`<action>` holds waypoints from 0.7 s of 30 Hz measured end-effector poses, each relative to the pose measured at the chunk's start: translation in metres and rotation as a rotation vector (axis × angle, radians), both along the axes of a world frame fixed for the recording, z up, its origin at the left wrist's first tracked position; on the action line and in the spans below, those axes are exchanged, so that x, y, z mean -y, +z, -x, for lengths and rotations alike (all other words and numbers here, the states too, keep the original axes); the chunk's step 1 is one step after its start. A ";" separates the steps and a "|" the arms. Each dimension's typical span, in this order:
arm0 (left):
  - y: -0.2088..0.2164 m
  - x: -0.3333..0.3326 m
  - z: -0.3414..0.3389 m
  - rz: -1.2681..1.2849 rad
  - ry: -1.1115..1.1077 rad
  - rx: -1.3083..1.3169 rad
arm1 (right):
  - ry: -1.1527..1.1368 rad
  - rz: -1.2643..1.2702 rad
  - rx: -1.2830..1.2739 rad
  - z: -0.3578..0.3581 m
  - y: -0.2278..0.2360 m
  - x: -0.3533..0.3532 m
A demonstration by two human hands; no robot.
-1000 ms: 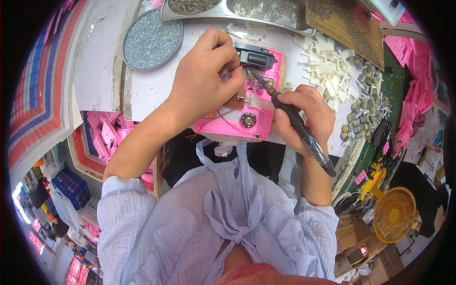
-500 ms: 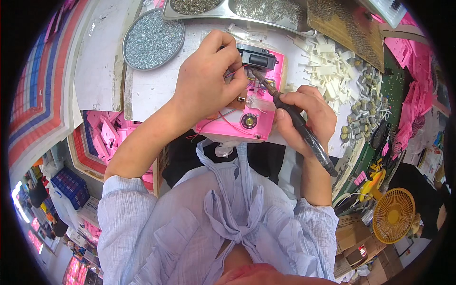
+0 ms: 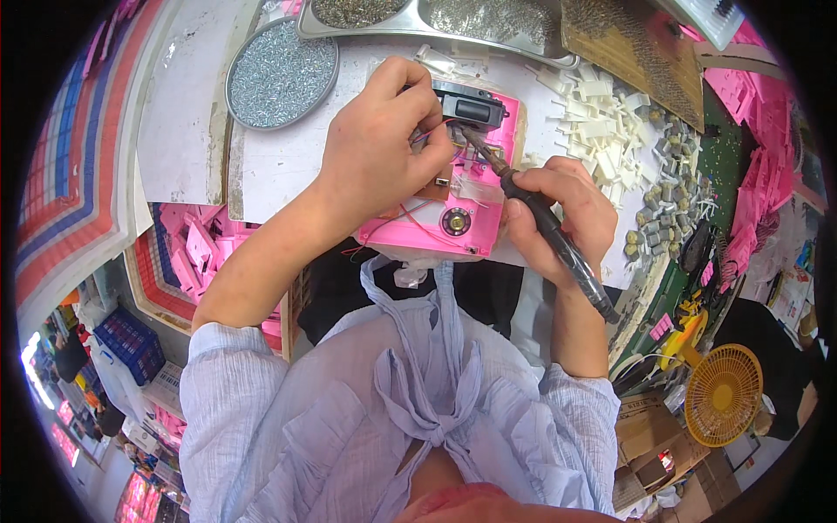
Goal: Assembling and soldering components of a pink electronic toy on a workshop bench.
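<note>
On the bench in front of me lies a pink plastic casing [image 3: 418, 237] with loose wires, a brown circuit board [image 3: 433, 189] and a small round speaker [image 3: 456, 221]. A black plastic module [image 3: 475, 109] sits at its far end. My left hand [image 3: 384, 144] is closed in a pinch over the casing beside the module; a thin red wire shows at the fingertips. Wrapped in my right hand [image 3: 567, 213] is a black soldering iron [image 3: 561, 244]. Its tip touches or nearly touches the spot beside my left fingertips, just below the module.
A round tray of small silver screws [image 3: 283, 74] stands at the far left, and a metal divided tray [image 3: 418, 19] at the back. White plastic parts [image 3: 602, 131] and small motors [image 3: 663, 192] lie heaped on the right. A yellow fan [image 3: 722, 395] stands lower right.
</note>
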State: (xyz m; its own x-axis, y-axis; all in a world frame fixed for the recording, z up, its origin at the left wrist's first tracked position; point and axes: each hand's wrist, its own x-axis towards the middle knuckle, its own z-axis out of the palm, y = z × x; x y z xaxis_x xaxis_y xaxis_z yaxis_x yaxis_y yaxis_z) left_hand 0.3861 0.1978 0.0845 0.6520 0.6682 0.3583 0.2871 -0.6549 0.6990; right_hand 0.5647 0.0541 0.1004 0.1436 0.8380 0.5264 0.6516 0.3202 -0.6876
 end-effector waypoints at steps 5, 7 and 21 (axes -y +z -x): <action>0.000 0.001 -0.001 -0.018 0.011 0.001 | 0.009 -0.002 0.012 -0.005 0.003 0.006; -0.001 0.002 0.000 -0.019 0.016 0.000 | 0.015 -0.022 0.003 -0.007 0.002 0.009; -0.002 0.002 -0.001 -0.027 0.015 0.008 | -0.016 -0.056 -0.024 -0.016 0.007 0.025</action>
State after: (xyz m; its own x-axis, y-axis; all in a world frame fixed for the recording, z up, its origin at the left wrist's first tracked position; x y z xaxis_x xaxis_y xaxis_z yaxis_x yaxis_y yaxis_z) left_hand 0.3869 0.1954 0.0830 0.6390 0.6679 0.3815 0.2917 -0.6694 0.6833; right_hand 0.5805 0.0288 0.1073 0.1696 0.8046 0.5691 0.6405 0.3489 -0.6842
